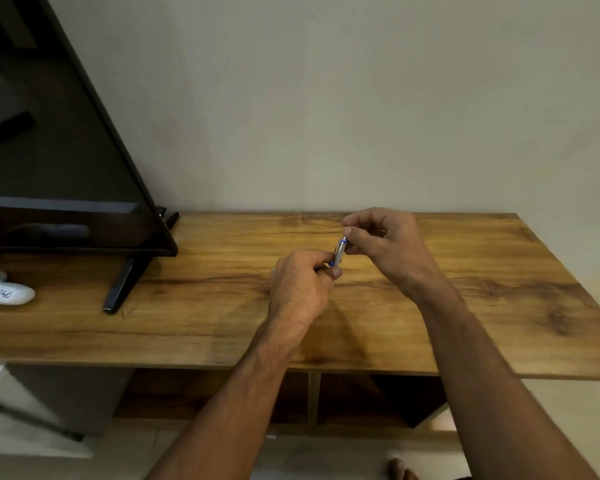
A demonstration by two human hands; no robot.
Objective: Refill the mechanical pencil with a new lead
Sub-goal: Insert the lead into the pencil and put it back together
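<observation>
The left hand (302,285) holds a short silver pencil (338,252) with blue bands, its grip closed round the lower barrel, tilted upright just above the wooden worktop (465,306). The right hand (385,247) pinches the pencil's top end with thumb and forefinger. A dark screen (66,168) stands well apart at the left.

Looks like a home living room to me: wooden TV stand (222,306), television (66,168) far left, plain wall (361,98).
</observation>
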